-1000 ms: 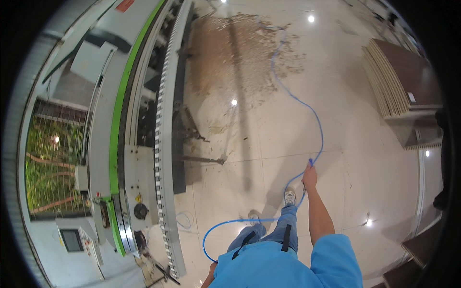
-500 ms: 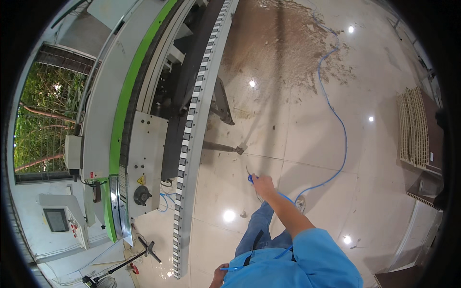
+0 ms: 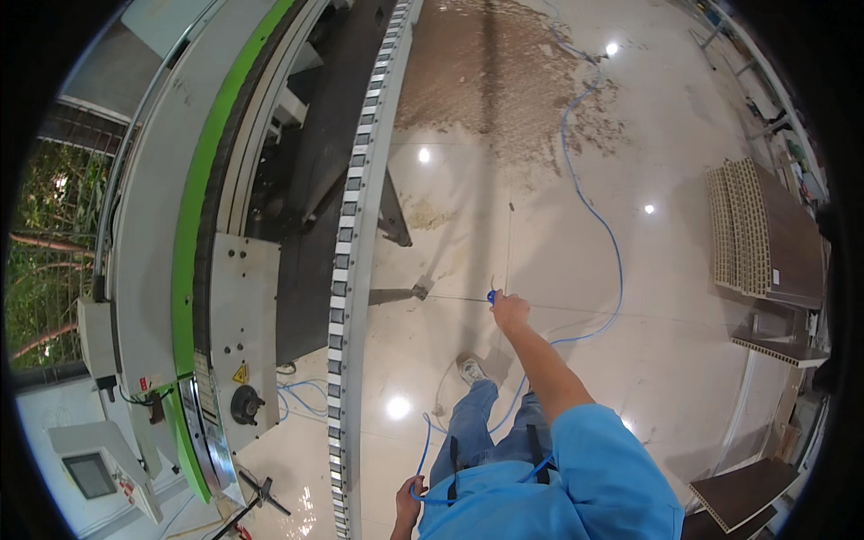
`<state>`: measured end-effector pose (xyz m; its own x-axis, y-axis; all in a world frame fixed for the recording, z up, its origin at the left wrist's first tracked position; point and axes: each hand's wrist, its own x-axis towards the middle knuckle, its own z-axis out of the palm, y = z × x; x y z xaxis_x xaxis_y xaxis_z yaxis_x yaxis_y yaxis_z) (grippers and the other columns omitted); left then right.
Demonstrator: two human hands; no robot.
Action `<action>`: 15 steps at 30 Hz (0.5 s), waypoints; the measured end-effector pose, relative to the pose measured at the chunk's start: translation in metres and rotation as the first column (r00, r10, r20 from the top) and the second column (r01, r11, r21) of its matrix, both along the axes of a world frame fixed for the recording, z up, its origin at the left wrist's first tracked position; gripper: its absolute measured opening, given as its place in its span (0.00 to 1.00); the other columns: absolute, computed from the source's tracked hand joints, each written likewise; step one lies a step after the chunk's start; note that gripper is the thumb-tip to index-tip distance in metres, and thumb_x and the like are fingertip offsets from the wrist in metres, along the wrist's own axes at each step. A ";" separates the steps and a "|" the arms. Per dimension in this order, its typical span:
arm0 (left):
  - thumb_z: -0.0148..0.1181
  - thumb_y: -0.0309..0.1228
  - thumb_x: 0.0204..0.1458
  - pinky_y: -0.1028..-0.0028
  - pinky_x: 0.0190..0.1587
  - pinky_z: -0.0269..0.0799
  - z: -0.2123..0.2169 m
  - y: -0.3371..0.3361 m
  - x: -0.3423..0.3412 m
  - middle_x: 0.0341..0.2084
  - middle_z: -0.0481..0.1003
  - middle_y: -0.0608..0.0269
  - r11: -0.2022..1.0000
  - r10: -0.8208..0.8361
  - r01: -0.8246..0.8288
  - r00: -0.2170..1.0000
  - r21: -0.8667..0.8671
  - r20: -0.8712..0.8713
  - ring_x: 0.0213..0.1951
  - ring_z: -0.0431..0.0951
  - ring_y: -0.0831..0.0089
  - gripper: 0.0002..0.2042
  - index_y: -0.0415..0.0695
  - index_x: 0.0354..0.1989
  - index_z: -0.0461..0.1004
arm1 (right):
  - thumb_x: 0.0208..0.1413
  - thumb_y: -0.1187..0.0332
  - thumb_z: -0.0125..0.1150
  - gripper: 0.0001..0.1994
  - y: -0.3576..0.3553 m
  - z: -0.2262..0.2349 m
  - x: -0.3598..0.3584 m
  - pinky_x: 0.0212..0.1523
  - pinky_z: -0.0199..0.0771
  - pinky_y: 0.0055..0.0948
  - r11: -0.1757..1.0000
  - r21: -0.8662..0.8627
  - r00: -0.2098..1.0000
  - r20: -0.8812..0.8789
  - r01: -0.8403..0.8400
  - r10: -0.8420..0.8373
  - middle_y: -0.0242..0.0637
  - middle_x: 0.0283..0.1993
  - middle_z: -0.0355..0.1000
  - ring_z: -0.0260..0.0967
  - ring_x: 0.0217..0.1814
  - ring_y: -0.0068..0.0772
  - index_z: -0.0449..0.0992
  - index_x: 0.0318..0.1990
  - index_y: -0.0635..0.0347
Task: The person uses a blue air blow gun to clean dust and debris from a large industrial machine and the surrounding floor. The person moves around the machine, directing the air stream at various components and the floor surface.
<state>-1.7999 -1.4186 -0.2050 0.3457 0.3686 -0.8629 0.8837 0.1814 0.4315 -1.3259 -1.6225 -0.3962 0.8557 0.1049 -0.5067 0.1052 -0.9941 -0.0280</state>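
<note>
My right hand (image 3: 511, 310) is stretched out ahead over the tiled floor, closed round a blue air blow gun (image 3: 492, 295) whose thin nozzle points away from me. A blue air hose (image 3: 620, 261) curves across the floor on the right and comes back to my body. Low at my left side, my left hand (image 3: 408, 500) is closed on a bend of this hose, in front of my waist. Brown sawdust (image 3: 504, 76) covers a wide patch of floor ahead.
A long grey and green machine (image 3: 193, 225) with a roller-lined edge rail (image 3: 337, 315) runs along my left. Its support leg (image 3: 396, 295) stands on the floor. Stacked brown panels (image 3: 783, 238) lie at the right, with another panel (image 3: 745, 490) nearer me.
My view has shifted to the right and my feet have moved in a step. My right hand has swung forward with the blow gun. A hose loop now rises above my left hand.
</note>
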 end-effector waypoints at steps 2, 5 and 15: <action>0.55 0.41 0.65 0.72 0.43 0.79 -0.005 -0.005 0.001 0.45 0.79 0.55 1.000 -0.025 0.025 0.999 0.015 0.022 0.41 0.83 0.65 0.18 0.38 0.53 0.76 | 0.57 0.47 0.62 0.27 -0.031 0.007 0.018 0.35 0.79 0.45 0.999 -0.008 0.999 0.006 0.038 -0.038 0.45 0.37 0.78 0.79 0.38 0.46 0.69 0.58 0.51; 0.55 0.41 0.65 0.74 0.39 0.78 -0.015 -0.019 0.003 0.42 0.80 0.56 0.995 -0.089 0.087 0.995 0.045 0.041 0.39 0.83 0.67 0.18 0.38 0.53 0.77 | 0.56 0.47 0.63 0.27 -0.066 0.025 0.040 0.35 0.78 0.44 0.993 0.119 0.989 0.146 0.019 -0.036 0.45 0.33 0.76 0.79 0.35 0.49 0.69 0.58 0.51; 0.57 0.43 0.63 0.73 0.36 0.77 -0.022 -0.141 0.031 0.42 0.80 0.56 0.992 -0.058 0.058 0.998 0.111 -0.005 0.39 0.82 0.69 0.19 0.39 0.52 0.77 | 0.63 0.46 0.53 0.24 -0.264 0.034 -0.038 0.42 0.77 0.48 0.964 0.216 0.981 -0.153 0.155 -0.123 0.47 0.41 0.79 0.79 0.44 0.46 0.70 0.58 0.50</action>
<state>-1.7691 -1.5594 -0.2269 0.3679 0.4412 -0.8185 0.8921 0.0810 0.4446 -1.3640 -1.8868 -0.3624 0.7938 0.1156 -0.5971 -0.0538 -0.9646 -0.2582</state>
